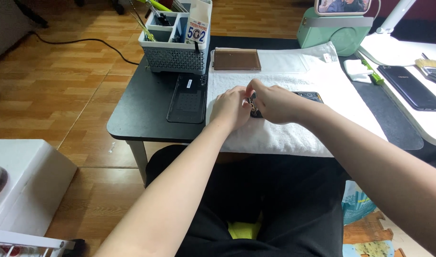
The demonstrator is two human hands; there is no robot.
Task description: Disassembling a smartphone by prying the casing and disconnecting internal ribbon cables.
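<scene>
An opened black phone (309,96) lies on a white towel (294,128) spread over a low black table (142,104). Both hands meet over its left end. My left hand (231,107) rests on the towel with its fingers curled at the phone's edge. My right hand (274,102) covers the phone's left half and pinches a small metallic part between the fingertips. What exactly sits under the fingers is hidden.
A black phone back cover (188,99) lies left of the towel. A grey basket of tools (175,40) stands behind it, beside a brown tray (236,60). A green device (336,28) is at the back. Another dark phone (411,88) lies on a white side table.
</scene>
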